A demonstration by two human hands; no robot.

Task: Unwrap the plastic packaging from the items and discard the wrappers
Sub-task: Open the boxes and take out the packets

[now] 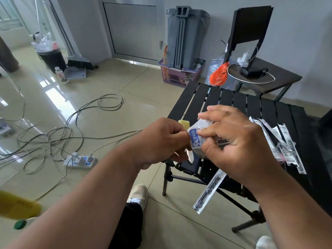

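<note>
My right hand (235,141) grips a small clear-wrapped pack with a blue label (195,139), held in the air over the near left corner of the black slatted table (233,101). My left hand (161,141) pinches the pack's left end, where white wrapper sticks out below the fingers. A long wrapped pen refill (209,191) hangs down from under my right hand. Several more wrapped refills (282,144) lie on the table to the right.
Tangled cables (53,137) and a power strip (80,160) lie on the tiled floor at left. A black bin with plastic (51,56) stands far left, a purple basket (179,76) beyond the table. My shoe (138,194) is beside the table leg.
</note>
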